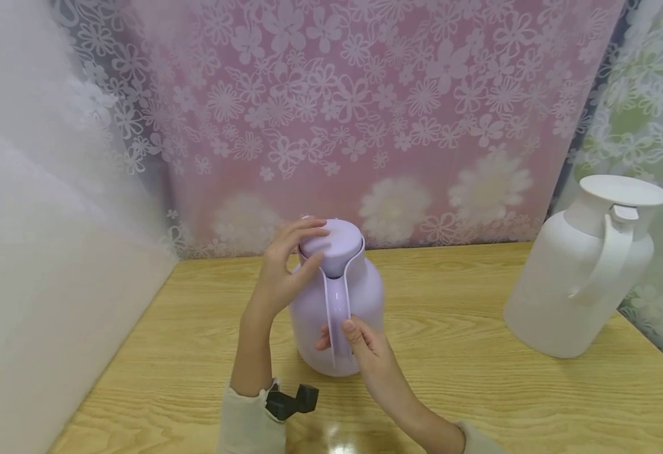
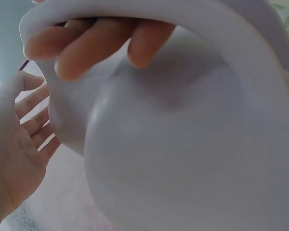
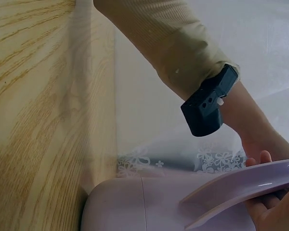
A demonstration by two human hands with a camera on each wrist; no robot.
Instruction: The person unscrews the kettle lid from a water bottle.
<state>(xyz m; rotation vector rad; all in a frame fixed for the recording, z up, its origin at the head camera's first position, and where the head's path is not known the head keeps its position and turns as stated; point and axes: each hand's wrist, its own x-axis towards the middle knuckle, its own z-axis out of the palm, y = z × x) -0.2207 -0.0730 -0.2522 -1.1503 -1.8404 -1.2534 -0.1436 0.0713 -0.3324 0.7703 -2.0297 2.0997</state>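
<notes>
A lilac thermos jug (image 1: 368,293) stands upright on the wooden table, its handle towards me. My left hand (image 1: 283,268) rests at the left of its round lid (image 1: 340,243), fingers spread across the top and thumb near the front rim. Lower down, my right hand (image 1: 368,347) grips the jug's handle (image 1: 338,309), thumb on the right side and fingertips showing through on the left. In the left wrist view, fingers of the right hand (image 2: 98,45) pass under the handle. The right wrist view has the jug's body (image 3: 120,207) and handle (image 3: 245,183) close up.
A white thermos jug (image 1: 570,277) stands on the table (image 1: 445,391) at the right. Behind is a pink flowered curtain or backdrop (image 1: 331,126). A pale wall (image 1: 53,252) runs along the left. A black wrist camera (image 1: 292,401) sits on the left wrist.
</notes>
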